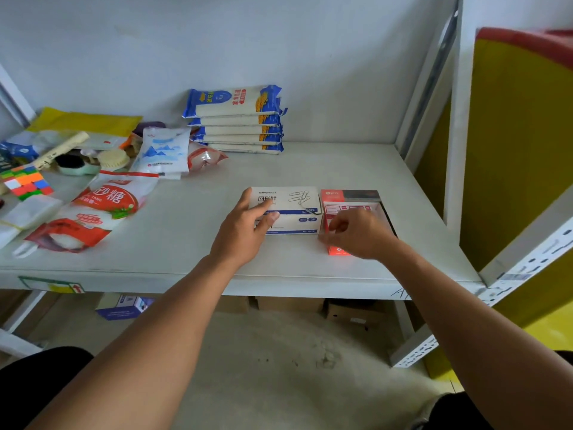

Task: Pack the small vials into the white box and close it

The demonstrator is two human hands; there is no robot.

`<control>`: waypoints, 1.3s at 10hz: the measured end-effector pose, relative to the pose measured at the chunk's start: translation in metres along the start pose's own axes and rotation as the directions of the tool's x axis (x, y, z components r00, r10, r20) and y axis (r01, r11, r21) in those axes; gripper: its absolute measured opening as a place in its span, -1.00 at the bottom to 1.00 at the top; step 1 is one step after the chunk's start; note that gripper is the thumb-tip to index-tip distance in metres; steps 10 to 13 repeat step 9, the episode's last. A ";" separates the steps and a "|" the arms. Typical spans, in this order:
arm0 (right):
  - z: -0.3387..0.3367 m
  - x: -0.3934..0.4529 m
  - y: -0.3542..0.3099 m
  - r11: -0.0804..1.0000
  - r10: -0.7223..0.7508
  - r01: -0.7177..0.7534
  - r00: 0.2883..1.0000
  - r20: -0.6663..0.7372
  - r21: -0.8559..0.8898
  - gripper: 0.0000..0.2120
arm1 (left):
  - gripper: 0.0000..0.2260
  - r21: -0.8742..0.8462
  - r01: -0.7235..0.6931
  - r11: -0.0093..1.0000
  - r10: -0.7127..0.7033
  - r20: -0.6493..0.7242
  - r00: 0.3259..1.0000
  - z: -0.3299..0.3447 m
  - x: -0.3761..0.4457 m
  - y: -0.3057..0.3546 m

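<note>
A white box (297, 201) with a blue band and a paper-clip drawing lies flat and closed on the grey shelf (198, 218), right of centre. My left hand (245, 226) lies on its left end, thumb at the far corner and fingers on the lid. Touching the white box's right side is a red box (333, 197) with a white inside. My right hand (356, 232) covers it, its bent fingers pinching the box's left wall. No vials show; the hand hides most of the red box's inside.
Sugar bags (105, 203), a white-and-blue pouch (162, 150), a colourful cube (26, 183) and brushes crowd the shelf's left. Stacked blue-and-white noodle packs (237, 119) stand at the back wall. A shelf upright (452, 119) and yellow panel (524, 144) are to the right.
</note>
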State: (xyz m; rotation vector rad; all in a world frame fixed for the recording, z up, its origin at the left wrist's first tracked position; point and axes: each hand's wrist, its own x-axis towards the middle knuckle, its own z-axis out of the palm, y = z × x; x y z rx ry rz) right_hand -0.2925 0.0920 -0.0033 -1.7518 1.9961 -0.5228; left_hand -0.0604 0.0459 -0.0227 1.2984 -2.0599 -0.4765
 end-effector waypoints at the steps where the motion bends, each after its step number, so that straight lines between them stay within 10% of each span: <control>1: 0.004 -0.005 -0.006 0.998 -0.029 0.029 1.000 0.004 -0.063 -0.81 | -0.61 -0.003 0.009 1.000 -0.009 0.014 1.000 0.000 0.004 0.003; 4: 0.002 -0.004 -0.011 0.993 -0.021 0.029 0.997 0.067 -0.116 -0.78 | -0.59 -0.043 0.053 0.998 -0.051 0.029 0.998 0.009 0.012 -0.008; 6: 0.003 -0.003 -0.009 0.999 0.040 -0.043 0.995 -0.087 -0.031 -0.55 | -0.79 0.333 -0.243 0.911 0.354 -0.328 0.876 0.010 -0.004 0.003; 8: 0.006 -0.006 -0.013 1.000 -0.014 0.010 0.973 -0.229 -0.021 -0.66 | -0.79 0.215 -0.326 0.921 0.333 0.005 0.943 0.029 -0.034 0.025; 13: 0.010 -0.007 -0.014 0.998 -0.064 0.067 0.956 -0.287 0.000 -0.73 | -0.70 0.221 -0.319 0.922 0.317 0.044 0.947 0.030 -0.032 0.029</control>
